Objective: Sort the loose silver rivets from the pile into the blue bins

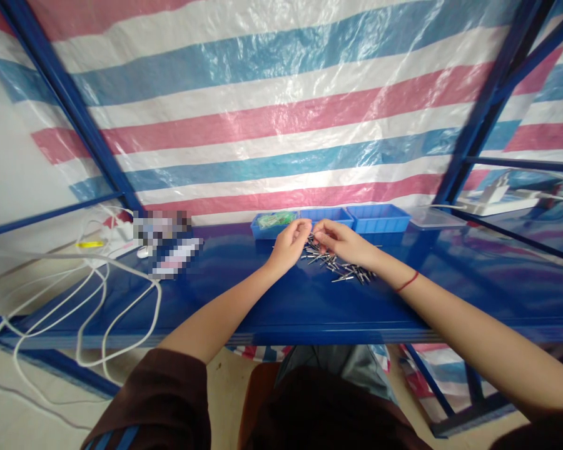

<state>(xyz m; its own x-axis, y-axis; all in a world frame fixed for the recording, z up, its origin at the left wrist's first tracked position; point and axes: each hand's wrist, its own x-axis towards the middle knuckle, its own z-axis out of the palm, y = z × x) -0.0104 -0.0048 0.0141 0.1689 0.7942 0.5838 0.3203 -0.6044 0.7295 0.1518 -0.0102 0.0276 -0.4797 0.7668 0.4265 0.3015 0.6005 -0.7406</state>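
Observation:
A loose heap of thin silvery metal pins that look like blind rivets [351, 272] lies on the blue tabletop [225, 284]. At its far left edge my left hand [291, 240] is closed, with thumb and fingertips pressed together. My right hand [338, 240] is also closed in a pinch just above the heap, its fingertips close to those of the left. Whatever is between the fingers of either hand is too small to make out. Directly behind the hands stands a blue bin [328, 215], partly hidden by them.
Left of it, another blue bin [264, 232] holds green-tinted clear plastic [276, 219]; a third blue bin [378, 220] stands right. A clear lid [436, 217] lies farther right. White cables [157, 306] hang over the left edge near a power strip [119, 240]. Blue posts [478, 112] frame the table.

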